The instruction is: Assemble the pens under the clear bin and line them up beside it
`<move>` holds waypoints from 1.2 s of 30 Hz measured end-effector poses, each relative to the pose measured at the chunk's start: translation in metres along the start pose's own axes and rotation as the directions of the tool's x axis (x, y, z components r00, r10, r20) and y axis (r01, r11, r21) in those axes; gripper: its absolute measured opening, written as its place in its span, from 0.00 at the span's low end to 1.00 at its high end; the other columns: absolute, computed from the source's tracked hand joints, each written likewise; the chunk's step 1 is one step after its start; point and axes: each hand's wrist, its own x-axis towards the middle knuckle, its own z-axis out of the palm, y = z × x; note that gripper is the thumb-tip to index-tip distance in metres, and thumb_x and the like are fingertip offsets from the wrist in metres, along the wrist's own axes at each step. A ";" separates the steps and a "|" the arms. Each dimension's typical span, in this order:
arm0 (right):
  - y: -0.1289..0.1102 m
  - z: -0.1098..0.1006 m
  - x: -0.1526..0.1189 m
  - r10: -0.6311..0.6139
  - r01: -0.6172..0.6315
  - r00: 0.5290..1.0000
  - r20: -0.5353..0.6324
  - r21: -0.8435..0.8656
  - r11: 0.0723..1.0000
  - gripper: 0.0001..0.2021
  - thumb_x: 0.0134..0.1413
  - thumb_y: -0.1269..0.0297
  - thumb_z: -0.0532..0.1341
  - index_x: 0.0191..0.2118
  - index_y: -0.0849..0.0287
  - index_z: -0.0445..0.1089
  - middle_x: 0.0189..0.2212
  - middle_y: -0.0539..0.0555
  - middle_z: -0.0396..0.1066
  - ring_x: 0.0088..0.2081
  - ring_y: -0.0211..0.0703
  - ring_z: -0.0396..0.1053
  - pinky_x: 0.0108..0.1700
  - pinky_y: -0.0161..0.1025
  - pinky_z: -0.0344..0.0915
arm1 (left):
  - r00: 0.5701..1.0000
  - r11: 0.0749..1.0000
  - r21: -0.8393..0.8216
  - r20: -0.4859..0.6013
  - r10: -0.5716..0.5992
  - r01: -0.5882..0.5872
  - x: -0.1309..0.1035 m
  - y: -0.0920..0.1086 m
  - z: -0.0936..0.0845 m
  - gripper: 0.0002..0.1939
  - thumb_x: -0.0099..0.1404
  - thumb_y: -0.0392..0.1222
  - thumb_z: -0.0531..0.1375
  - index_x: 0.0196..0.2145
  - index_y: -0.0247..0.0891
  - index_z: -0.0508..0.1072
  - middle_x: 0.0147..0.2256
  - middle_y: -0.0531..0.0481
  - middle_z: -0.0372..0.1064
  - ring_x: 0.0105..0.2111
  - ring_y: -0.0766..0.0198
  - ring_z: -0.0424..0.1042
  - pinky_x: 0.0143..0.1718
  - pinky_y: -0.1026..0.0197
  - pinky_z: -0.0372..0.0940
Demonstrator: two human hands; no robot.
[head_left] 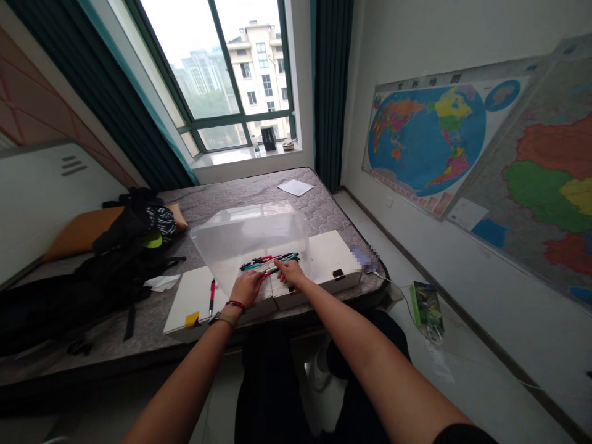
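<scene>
Several pens (263, 260), red, black and teal, lie in a loose pile on white boxes (187, 296), in front of a clear plastic bin (250, 225). At the near side of the pile, my left hand (246, 288) has its fingers closed on a red pen (267, 272). My right hand (290, 273) is just right of it, fingers closed at the pens; what it grips is too small to make out. A single red and black pen (212, 296) lies apart on the box, left of my left hand.
Black bags and clothes (115, 246) lie on the mattress at the left. White paper (296, 187) is on its far part. A phone-like blurred item (365, 259) with a cable rests near the right edge. A green box (426, 305) stands on the floor.
</scene>
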 end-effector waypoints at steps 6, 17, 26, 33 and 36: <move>0.001 -0.002 -0.002 -0.072 0.067 0.997 0.036 0.134 0.989 0.18 0.50 0.49 0.66 0.34 0.60 0.67 0.21 0.48 0.71 0.17 0.32 0.67 0.18 0.28 0.64 | 0.997 0.995 -0.076 -0.039 -0.063 0.060 -0.003 -0.003 0.001 0.16 0.68 0.49 0.52 0.41 0.41 0.77 0.39 0.45 0.74 0.40 0.58 0.71 0.44 0.58 0.66; 0.003 0.000 -0.003 -0.064 0.063 0.998 0.030 0.024 0.998 0.22 0.56 0.45 0.59 0.23 0.60 0.64 0.15 0.48 0.66 0.14 0.32 0.63 0.16 0.28 0.60 | 0.975 0.989 -0.086 -0.173 -0.138 0.124 -0.006 0.010 -0.004 0.09 0.65 0.45 0.56 0.36 0.42 0.74 0.37 0.47 0.72 0.38 0.58 0.70 0.41 0.58 0.65; 0.001 -0.007 -0.006 -0.066 0.040 0.992 0.112 0.222 0.974 0.16 0.47 0.57 0.68 0.37 0.59 0.64 0.24 0.48 0.73 0.20 0.32 0.68 0.23 0.29 0.67 | 0.964 0.983 -0.090 -0.201 -0.175 0.159 -0.006 0.007 -0.005 0.07 0.63 0.45 0.57 0.34 0.42 0.74 0.35 0.48 0.71 0.38 0.57 0.68 0.41 0.58 0.63; 0.005 -0.003 -0.004 -0.086 0.079 0.991 0.103 0.068 0.995 0.18 0.57 0.50 0.59 0.25 0.59 0.62 0.16 0.47 0.68 0.15 0.31 0.63 0.18 0.27 0.60 | 0.966 0.985 -0.092 -0.199 -0.162 0.146 -0.006 0.011 -0.003 0.07 0.63 0.44 0.57 0.34 0.42 0.75 0.36 0.47 0.71 0.38 0.57 0.67 0.40 0.58 0.62; 0.006 -0.003 -0.003 -0.094 0.098 0.991 0.098 -0.037 0.994 0.23 0.58 0.46 0.55 0.22 0.60 0.64 0.14 0.47 0.66 0.13 0.31 0.60 0.17 0.28 0.55 | 0.964 0.989 -0.042 -0.219 -0.150 0.144 -0.006 0.013 -0.006 0.08 0.64 0.44 0.57 0.34 0.43 0.75 0.36 0.48 0.72 0.38 0.56 0.67 0.41 0.58 0.61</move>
